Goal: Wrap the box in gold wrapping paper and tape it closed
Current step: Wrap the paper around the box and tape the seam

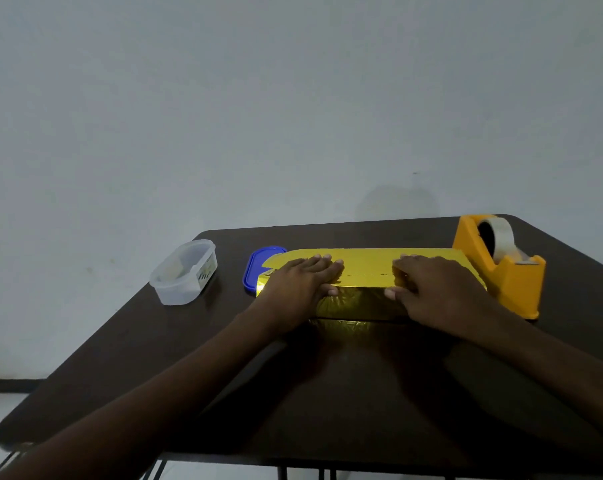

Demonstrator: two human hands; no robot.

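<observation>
Dark table (327, 393), grey wall. Left hand (301, 284) and right hand (431, 289) press flat, fingers extended, pinning gold paper (365, 263) on box — seam held; tape dispenser (497, 261) at 3 o'clock.

Wrapping paper (365, 263): shiny gold. Tape dispenser (500, 268): orange-yellow; tape roll (500, 237) clear. Container lid (255, 268): blue. Plastic container (184, 271): translucent white. Table (327, 393): dark brown.

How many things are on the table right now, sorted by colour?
Gold: 1, the gold-wrapped box
Orange: 1, the tape dispenser
Blue: 1, the blue lid
Clear: 1, the plastic container
Total: 4, on the dark table
</observation>
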